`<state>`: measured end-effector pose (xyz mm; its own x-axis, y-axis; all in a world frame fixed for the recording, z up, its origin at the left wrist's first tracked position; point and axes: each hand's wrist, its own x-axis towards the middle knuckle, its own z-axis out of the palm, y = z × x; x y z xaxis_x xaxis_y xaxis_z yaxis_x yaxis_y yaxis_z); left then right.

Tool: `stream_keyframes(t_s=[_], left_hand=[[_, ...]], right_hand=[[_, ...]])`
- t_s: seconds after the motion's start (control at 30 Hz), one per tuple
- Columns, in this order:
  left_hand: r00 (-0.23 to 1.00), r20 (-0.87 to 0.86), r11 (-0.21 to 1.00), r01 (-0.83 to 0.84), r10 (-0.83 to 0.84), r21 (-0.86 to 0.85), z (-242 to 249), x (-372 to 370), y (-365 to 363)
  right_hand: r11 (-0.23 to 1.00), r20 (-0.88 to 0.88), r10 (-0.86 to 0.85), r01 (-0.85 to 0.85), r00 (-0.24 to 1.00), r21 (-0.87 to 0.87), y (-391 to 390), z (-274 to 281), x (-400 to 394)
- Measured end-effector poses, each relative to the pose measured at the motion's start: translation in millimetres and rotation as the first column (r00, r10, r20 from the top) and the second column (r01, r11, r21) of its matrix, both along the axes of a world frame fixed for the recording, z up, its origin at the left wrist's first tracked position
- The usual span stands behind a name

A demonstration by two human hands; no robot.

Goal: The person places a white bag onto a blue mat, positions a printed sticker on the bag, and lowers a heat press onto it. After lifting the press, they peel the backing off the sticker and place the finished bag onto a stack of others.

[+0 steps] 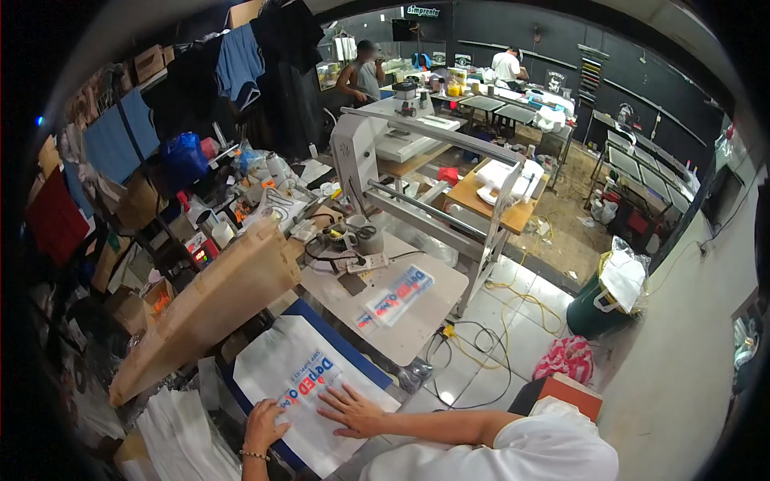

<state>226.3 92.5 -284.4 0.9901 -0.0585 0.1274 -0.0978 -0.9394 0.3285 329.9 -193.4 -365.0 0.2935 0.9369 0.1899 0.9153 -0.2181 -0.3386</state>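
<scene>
A white fabric piece (277, 361) lies spread over a blue padded board (361, 361) in front of me. It carries a blue and red "DepED" print (309, 383), and a clear film seems to lie over the lettering. My left hand (265, 426), with a beaded bracelet at the wrist, rests at the print's lower left end, fingers bent and apart. My right hand (353, 410) lies flat with fingers spread, just right of the lettering. Beyond the board, a film with similar lettering (397, 297) lies on a pale tabletop (437, 321).
A large beige slab (216, 309) tilts up at the left, near a red digital display (202, 253). White folded material (180, 437) is piled at lower left. A metal frame machine (361, 160) stands ahead. Cables (497, 345) cross the tiled floor. Two people are farther back.
</scene>
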Motion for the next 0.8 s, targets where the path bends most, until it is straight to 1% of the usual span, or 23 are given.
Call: stream_keyframes(t_s=[0.07,0.23,0.3,0.33,0.37,0.4,0.43,0.47,0.5,0.53,0.57,0.6,0.63,0.67,0.7,0.77,0.8], left_hand=[[0.998,-0.063,1.000,-0.021,0.021,0.008,3.2,-1.0,1.0],[0.992,-0.125,1.000,0.003,-0.005,-0.014,0.2,1.7,9.7],[0.989,-0.149,1.000,0.007,-0.010,-0.024,-0.4,2.1,7.6],[0.997,-0.068,1.000,-0.022,0.023,0.023,2.4,3.7,-2.0],[0.999,0.015,0.996,-0.053,0.052,0.068,4.6,4.8,-11.3],[0.998,0.016,0.996,-0.054,0.053,0.071,-1.1,10.6,-17.5],[0.994,0.074,0.992,-0.090,0.084,0.087,-14.8,21.6,-23.7],[0.985,0.131,0.987,-0.128,0.115,0.100,-28.5,30.9,-31.9],[0.984,0.130,0.986,-0.134,0.120,0.101,-37.1,39.8,-45.4],[0.974,0.153,0.983,-0.178,0.169,0.043,-42.9,51.7,-61.5],[0.960,0.177,0.976,-0.218,0.217,-0.017,-49.5,62.4,-72.1],[0.959,0.179,0.975,-0.221,0.220,-0.018,-61.0,67.1,-76.6],[0.960,0.115,0.963,-0.264,0.257,0.057,-71.5,69.6,-80.9],[0.953,0.054,0.944,-0.301,0.297,0.134,-79.4,70.9,-80.6],[0.953,0.060,0.943,-0.302,0.296,0.137,-72.6,72.3,-79.0],[0.938,-0.051,0.933,-0.333,0.342,0.133,-62.3,65.1,-79.6],[0.937,-0.053,0.932,-0.337,0.347,0.132,-58.6,57.5,-78.6]], right_hand=[[1.000,0.007,0.002,-0.002,1.000,0.019,-0.1,-2.2,-1.5],[0.999,0.010,-0.001,0.001,1.000,0.033,-0.3,-4.7,-1.2],[0.997,0.011,-0.002,0.001,1.000,0.079,-0.6,-3.4,-0.7],[0.997,0.013,-0.003,0.001,1.000,0.082,-0.9,6.1,0.0],[1.000,-0.026,0.008,-0.008,1.000,0.001,-0.5,16.0,1.0],[0.997,-0.067,0.018,-0.023,0.998,-0.080,0.2,25.1,4.2],[0.997,-0.067,0.021,-0.026,0.998,-0.078,8.3,26.5,11.8],[0.993,-0.190,-0.017,-0.006,0.982,-0.120,24.8,24.3,22.7],[0.986,-0.308,-0.059,0.008,0.950,-0.165,40.8,21.0,34.0],[0.995,-0.192,-0.045,0.026,0.980,-0.100,52.7,17.4,47.5],[0.995,-0.189,-0.042,0.023,0.981,-0.100,50.8,17.4,54.4],[0.990,-0.079,-0.128,0.132,0.989,0.045,45.7,17.4,58.9],[0.955,0.019,-0.228,0.219,0.974,0.200,41.1,12.6,63.6],[0.963,0.080,-0.233,0.219,0.969,0.158,37.4,8.3,68.4],[0.962,0.083,-0.234,0.218,0.969,0.164,41.1,5.4,70.5],[0.963,0.105,-0.252,0.239,0.962,0.126,44.4,-4.3,69.1],[0.964,0.104,-0.248,0.234,0.963,0.124,43.2,-0.2,68.1]])
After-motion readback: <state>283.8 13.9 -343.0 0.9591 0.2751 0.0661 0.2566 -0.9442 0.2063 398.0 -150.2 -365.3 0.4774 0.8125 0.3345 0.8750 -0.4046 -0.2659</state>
